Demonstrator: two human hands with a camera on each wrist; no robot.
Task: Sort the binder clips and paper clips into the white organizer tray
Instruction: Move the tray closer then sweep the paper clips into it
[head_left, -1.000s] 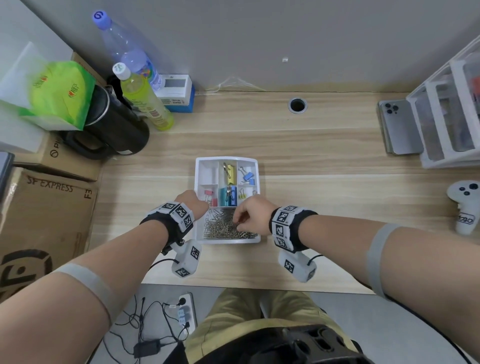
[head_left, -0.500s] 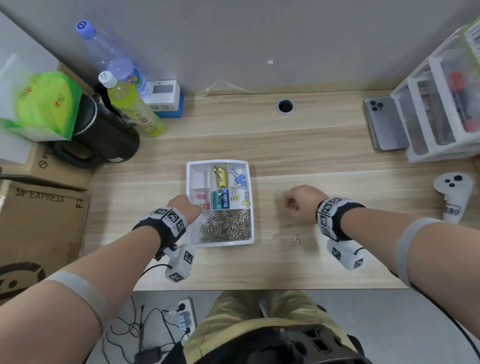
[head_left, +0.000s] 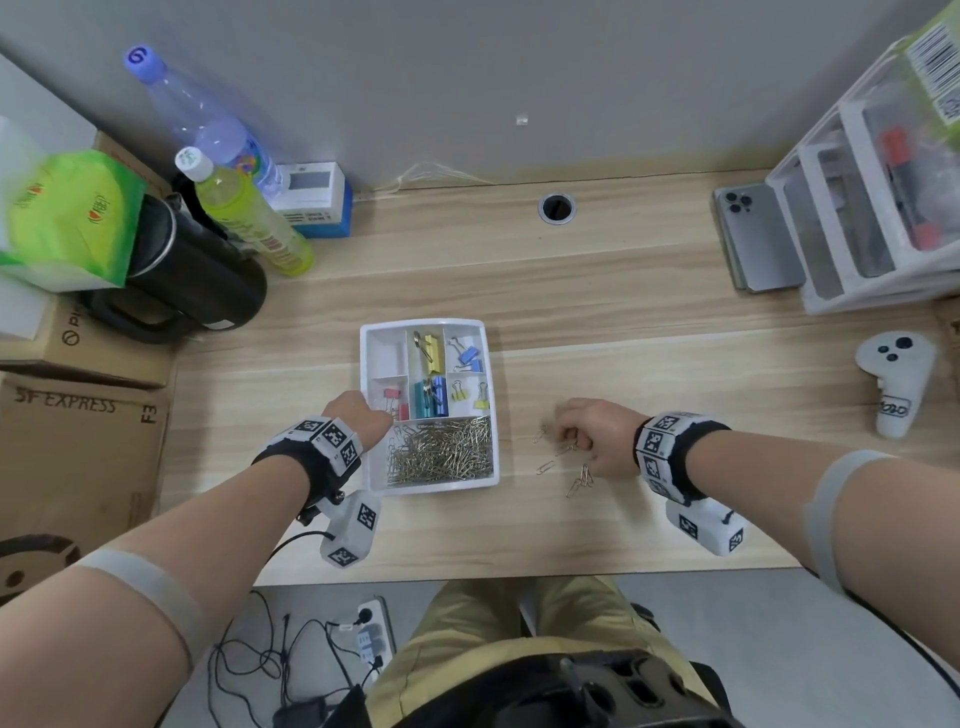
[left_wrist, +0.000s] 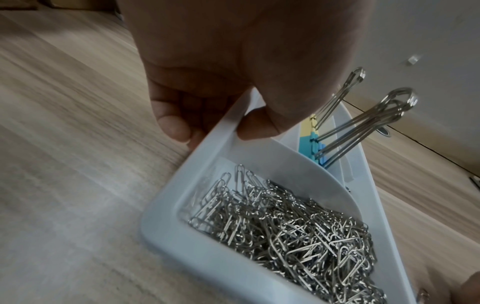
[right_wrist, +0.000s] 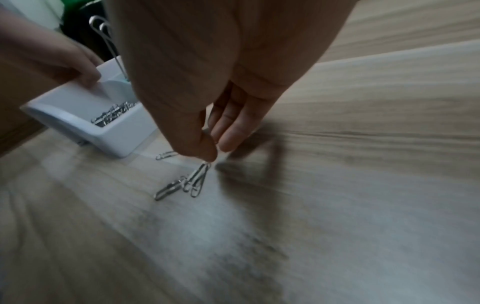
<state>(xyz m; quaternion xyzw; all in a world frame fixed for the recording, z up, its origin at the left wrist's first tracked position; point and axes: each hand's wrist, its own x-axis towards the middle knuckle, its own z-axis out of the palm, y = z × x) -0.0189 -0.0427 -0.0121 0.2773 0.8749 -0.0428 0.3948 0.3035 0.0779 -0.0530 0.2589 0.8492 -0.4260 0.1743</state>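
The white organizer tray (head_left: 366, 467) sits mid-desk. Coloured binder clips (head_left: 431, 397) fill its upper compartments, and a heap of silver paper clips (head_left: 441, 452) (left_wrist: 285, 226) lies in its long front one. My left hand (head_left: 358, 415) (left_wrist: 215, 127) pinches the tray's left rim (left_wrist: 223, 123) between thumb and fingers. A few loose paper clips (head_left: 579, 480) (right_wrist: 194, 181) lie on the desk right of the tray. My right hand (head_left: 571, 439) (right_wrist: 215, 152) is down among them, thumb and forefinger closing on the end of one clip.
A black kettle (head_left: 197, 270), bottles (head_left: 244, 218) and cardboard boxes (head_left: 78, 441) crowd the left side. At the right stand a phone (head_left: 758, 239), a clear drawer unit (head_left: 883, 208) and a white controller (head_left: 893, 379). A cable hole (head_left: 557, 208) is at the back.
My right hand left the tray's paper clip compartment, swung right and came down onto the loose clips on the desk. The left hand stayed on the tray's rim.
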